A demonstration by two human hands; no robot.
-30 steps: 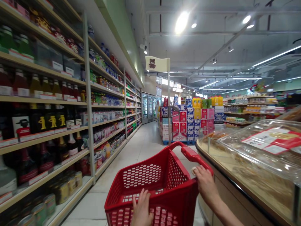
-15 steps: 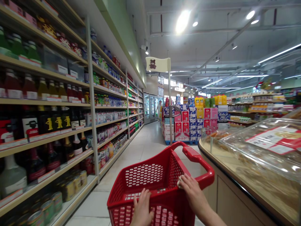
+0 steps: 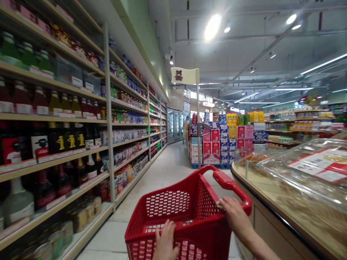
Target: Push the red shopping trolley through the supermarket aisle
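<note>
Rests the left hand (image 3: pixel 166 241) on the near rim of a red plastic shopping basket (image 3: pixel 210 233) with rows of holes in its walls, fingers extended and slightly apart; cannot tell whether gripping. Lays the right hand (image 3: pixel 233 213), fingers close together and half bent, over the same rim farther right, beside the thick red looped handle (image 3: pixel 231 182), with something whitish, too small to name, at the fingertips; cannot tell how firmly. Has the basket just in front of both hands. Has, right of the right hand, a curved beige bench (image 3: pixel 261 221) with a dark edge, bearing clear plastic lidded boxes (image 3: pixel 282 166). Has, well left of the left hand, tall beige shelves (image 3: pixel 92 150) of glass bottles and cans. Sees, beyond both hands, a cream bear-printed flag (image 3: pixel 187 76) on a grey pole (image 3: pixel 198 108) and stacked red, pink and blue cartons (image 3: pixel 215 148).
</note>
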